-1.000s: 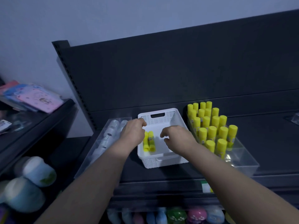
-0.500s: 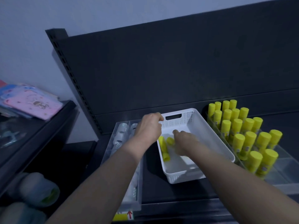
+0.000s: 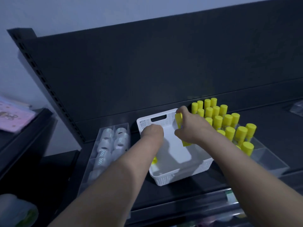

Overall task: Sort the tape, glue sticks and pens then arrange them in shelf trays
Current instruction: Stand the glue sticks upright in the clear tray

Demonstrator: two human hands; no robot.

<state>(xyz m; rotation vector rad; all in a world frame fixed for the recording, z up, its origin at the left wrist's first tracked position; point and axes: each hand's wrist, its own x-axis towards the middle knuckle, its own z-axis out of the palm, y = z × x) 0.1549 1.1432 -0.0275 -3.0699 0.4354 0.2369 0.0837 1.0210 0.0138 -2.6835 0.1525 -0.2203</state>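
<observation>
A white perforated basket stands on the dark shelf. My left hand curls over its back left rim and holds it. My right hand grips a yellow glue stick, upright above the basket's right rim, with more yellow showing under the palm. Another yellow glue stick lies in the basket, half hidden by my left forearm. Right of the basket, many yellow glue sticks stand in a clear tray. To the left, a clear tray holds tape rolls.
The shelf's dark back panel rises close behind the trays. A neighbouring shelf at the left carries pink packets. Something pale and round sits at the lower left. The front half of the glue stick tray holds no sticks.
My right hand has risen from the basket floor to its right rim with a glue stick in its grip. The left hand stays at the back left rim. The view has shifted.
</observation>
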